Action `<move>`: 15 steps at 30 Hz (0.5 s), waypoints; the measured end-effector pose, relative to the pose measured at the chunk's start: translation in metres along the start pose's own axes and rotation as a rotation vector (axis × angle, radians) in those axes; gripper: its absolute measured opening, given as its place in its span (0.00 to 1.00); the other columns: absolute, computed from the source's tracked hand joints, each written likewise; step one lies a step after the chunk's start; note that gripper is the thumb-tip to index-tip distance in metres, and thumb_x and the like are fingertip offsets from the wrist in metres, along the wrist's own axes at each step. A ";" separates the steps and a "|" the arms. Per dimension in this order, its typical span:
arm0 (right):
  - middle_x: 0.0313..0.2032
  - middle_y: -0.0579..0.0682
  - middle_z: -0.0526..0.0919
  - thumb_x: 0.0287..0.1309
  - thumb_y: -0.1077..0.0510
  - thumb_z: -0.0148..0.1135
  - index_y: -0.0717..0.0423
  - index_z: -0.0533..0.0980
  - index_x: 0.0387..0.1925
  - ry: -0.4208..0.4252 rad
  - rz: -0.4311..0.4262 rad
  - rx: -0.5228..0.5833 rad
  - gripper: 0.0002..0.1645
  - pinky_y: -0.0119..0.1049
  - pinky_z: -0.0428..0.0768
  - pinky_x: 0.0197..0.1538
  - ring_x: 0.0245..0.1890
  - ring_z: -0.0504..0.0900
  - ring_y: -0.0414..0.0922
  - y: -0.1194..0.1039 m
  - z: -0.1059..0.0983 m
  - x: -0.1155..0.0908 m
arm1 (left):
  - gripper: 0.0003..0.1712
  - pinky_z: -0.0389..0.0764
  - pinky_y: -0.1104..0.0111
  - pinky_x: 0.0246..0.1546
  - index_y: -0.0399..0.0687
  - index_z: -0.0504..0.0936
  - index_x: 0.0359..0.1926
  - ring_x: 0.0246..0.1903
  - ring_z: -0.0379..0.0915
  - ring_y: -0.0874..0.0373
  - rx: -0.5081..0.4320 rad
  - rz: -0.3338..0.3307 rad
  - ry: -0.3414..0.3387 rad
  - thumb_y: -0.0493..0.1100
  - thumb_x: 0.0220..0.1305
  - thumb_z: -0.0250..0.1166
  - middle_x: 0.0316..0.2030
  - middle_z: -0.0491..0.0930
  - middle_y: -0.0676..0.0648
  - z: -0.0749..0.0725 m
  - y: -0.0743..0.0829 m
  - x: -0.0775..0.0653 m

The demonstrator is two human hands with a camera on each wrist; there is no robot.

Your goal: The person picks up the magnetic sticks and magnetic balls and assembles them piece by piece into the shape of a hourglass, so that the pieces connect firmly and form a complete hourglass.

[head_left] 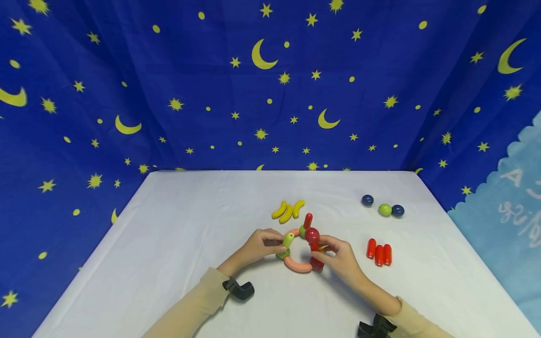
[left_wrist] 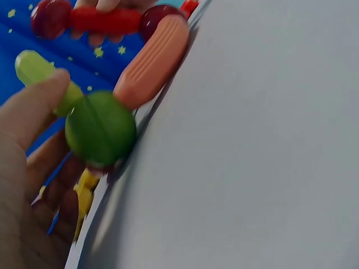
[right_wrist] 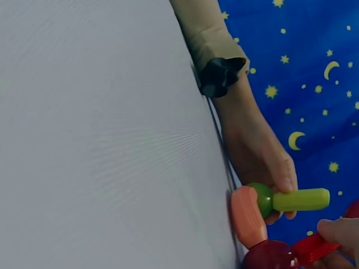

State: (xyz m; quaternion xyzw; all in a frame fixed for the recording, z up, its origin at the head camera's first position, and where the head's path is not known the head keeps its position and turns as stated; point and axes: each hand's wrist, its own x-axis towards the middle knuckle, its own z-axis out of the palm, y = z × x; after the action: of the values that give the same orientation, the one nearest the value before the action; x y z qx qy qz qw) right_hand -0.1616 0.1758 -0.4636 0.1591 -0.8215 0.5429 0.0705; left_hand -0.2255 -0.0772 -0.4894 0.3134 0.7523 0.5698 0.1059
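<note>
A ring of salmon-pink curved pieces (head_left: 297, 266) joined by balls lies on the table between the hands. My left hand (head_left: 263, 245) pinches a light green rod (head_left: 289, 240) that rises from a green ball (left_wrist: 100, 128) at the ring's left. On the right side, my right hand (head_left: 341, 259) grips a red rod (left_wrist: 105, 20) between thumb and fingers. This rod stands on a dark red ball (right_wrist: 270, 256) of the ring and carries another red ball (head_left: 312, 234) on top. At the back, a second red rod (head_left: 308, 220) stands upright on a green ball (head_left: 302, 231).
Several yellow curved pieces (head_left: 286, 214) lie behind the ring. To the right are several loose red rods (head_left: 379, 255). Farther back on that side sit two dark blue balls (head_left: 367, 200) and a light green ball (head_left: 385, 209). A starry blue curtain (head_left: 270, 94) borders the white table (head_left: 177, 211).
</note>
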 end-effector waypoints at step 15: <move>0.40 0.56 0.86 0.49 0.64 0.70 0.61 0.80 0.46 0.018 -0.092 -0.055 0.19 0.31 0.81 0.42 0.36 0.80 0.31 0.007 0.010 -0.001 | 0.14 0.76 0.72 0.40 0.41 0.85 0.45 0.38 0.75 0.60 0.110 0.090 0.011 0.40 0.57 0.68 0.40 0.84 0.44 0.013 0.003 0.001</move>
State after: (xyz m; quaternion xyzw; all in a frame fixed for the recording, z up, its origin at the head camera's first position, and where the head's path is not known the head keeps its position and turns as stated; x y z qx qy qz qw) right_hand -0.1622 0.1698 -0.4737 0.1898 -0.8272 0.5179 0.1073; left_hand -0.2183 -0.0662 -0.4907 0.3490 0.7681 0.5337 0.0585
